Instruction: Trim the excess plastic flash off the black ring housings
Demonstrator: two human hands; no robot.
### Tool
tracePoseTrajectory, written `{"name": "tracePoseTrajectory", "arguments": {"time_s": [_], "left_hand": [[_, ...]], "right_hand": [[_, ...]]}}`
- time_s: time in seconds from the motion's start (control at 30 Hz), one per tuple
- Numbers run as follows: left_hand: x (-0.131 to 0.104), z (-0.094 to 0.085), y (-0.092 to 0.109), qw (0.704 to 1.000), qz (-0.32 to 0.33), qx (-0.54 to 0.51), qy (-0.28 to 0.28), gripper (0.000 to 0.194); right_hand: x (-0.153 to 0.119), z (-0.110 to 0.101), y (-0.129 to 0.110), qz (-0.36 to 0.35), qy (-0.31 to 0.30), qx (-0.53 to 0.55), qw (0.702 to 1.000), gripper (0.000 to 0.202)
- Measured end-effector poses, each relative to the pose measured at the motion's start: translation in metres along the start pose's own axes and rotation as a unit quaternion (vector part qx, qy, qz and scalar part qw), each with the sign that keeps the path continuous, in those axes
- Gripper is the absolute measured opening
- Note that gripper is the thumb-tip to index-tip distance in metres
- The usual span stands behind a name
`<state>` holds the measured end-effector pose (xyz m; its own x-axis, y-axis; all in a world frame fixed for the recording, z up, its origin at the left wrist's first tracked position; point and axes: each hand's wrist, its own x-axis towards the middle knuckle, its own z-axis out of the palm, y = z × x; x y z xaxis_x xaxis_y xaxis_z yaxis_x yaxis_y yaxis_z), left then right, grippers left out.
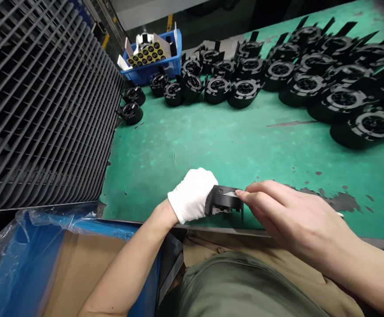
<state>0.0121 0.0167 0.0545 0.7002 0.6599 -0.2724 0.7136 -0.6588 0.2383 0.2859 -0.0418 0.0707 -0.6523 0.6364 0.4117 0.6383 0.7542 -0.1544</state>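
A black round plastic part [225, 200] is held near the front edge of the green table [192, 145]. My left hand [195, 193], in a white glove, grips its left side; the glove's fingertips are partly hidden behind the part. A small light-coloured piece [230, 193] lies against the part's upper face. My bare right hand [277, 207] has its thumb and fingers pressed together at that piece, touching the part's right end. Several similar black round parts [244, 90] stand at the back of the table.
A dark slatted rack [40, 105] rises at the left. At the back left sits a blue bin [165, 68] with a sheet of round yellow-and-black stickers [147, 55]. Below left is a blue container [23, 264] with plastic film and cardboard.
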Motion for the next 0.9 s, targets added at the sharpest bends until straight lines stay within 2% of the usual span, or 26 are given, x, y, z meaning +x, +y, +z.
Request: {"name": "tracePoseTrajectory", "arguments": {"time_s": [0.17, 0.43, 0.6, 0.67, 0.77, 0.9], "left_hand": [[-0.001, -0.001, 0.001, 1.0, 0.005, -0.014, 0.013, 0.045], [0.0, 0.001, 0.002, 1.0, 0.004, -0.008, 0.025, 0.047], [0.0, -0.002, 0.002, 1.0, 0.009, -0.005, 0.017, 0.048], [0.001, -0.003, 0.002, 1.0, 0.016, -0.005, 0.005, 0.048], [0.0, -0.003, 0.003, 1.0, 0.022, 0.01, 0.018, 0.041], [-0.002, 0.002, 0.002, 0.999, 0.024, -0.003, 0.031, 0.042]], "right_hand": [[0.001, -0.006, -0.004, -0.015, -0.005, -0.026, 1.0, 0.026], [0.002, -0.009, -0.002, -0.023, -0.014, -0.017, 1.0, 0.032], [0.005, -0.016, -0.016, -0.037, -0.02, -0.029, 0.999, 0.027], [0.003, -0.022, -0.026, -0.051, -0.023, -0.013, 0.998, 0.031], [-0.002, -0.031, -0.037, -0.06, -0.031, 0.043, 0.997, 0.033], [-0.006, -0.032, -0.031, -0.022, -0.04, 0.099, 0.994, 0.027]]}}
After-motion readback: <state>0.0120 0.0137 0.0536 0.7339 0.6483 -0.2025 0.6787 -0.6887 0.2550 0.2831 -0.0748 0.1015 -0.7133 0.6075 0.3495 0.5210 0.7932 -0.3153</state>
